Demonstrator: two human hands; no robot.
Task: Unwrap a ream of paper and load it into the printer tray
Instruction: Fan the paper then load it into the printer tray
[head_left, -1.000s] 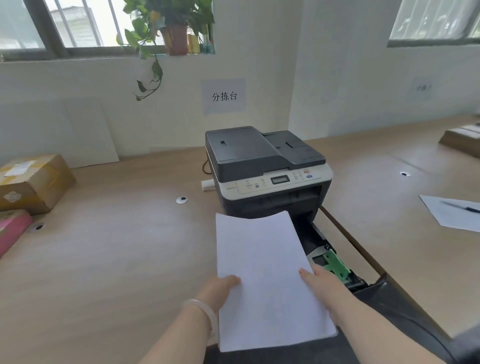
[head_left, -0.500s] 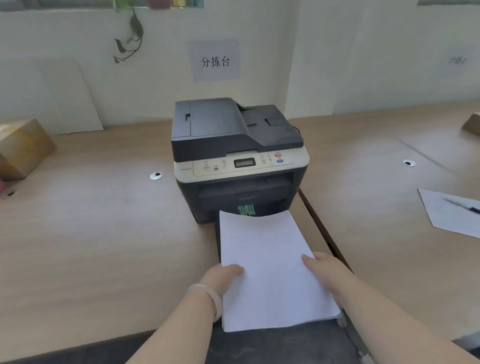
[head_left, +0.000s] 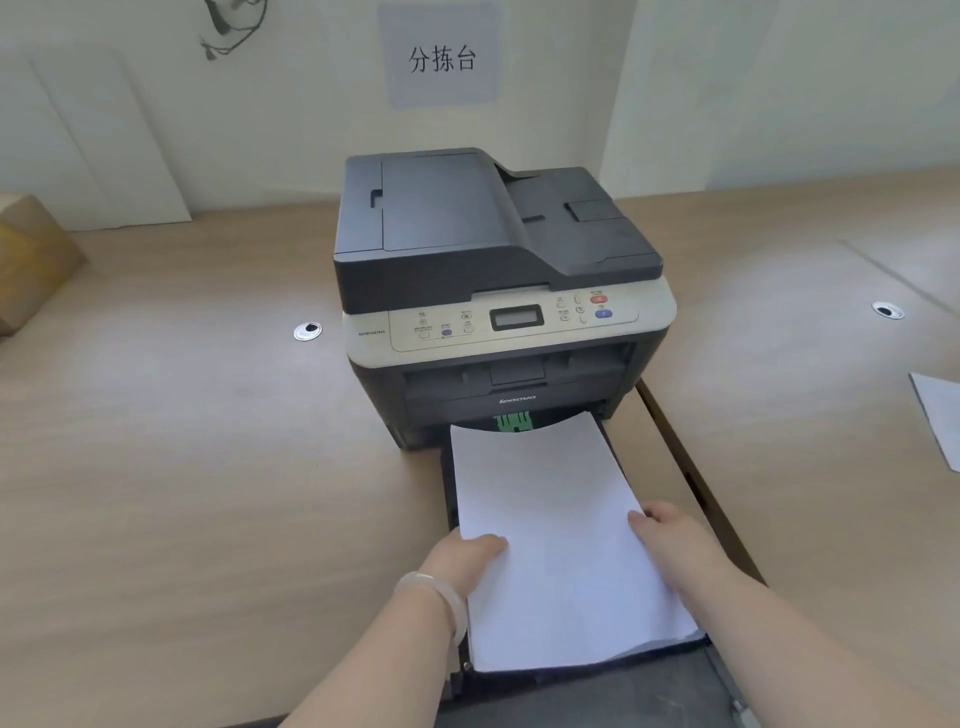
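Note:
A stack of white paper (head_left: 556, 525) lies over the pulled-out black printer tray (head_left: 448, 499), its far edge near the green guide (head_left: 513, 421) at the tray's mouth. My left hand (head_left: 465, 558) grips the stack's left edge, thumb on top. On the right edge my right hand (head_left: 667, 535) holds the stack the same way. The dark grey and beige printer (head_left: 498, 280) stands just behind on the wooden table (head_left: 182, 493). No wrapper is in view.
A cardboard box (head_left: 31, 254) sits at the far left edge. A loose white sheet (head_left: 940, 421) lies at the right edge. Two cable grommets (head_left: 307, 331) are set in the tabletop. A seam between tables runs right of the tray.
The view has moved closer and lower toward the printer. The paper stack has come down nearer the tray and forward toward the printer, still held by both hands.

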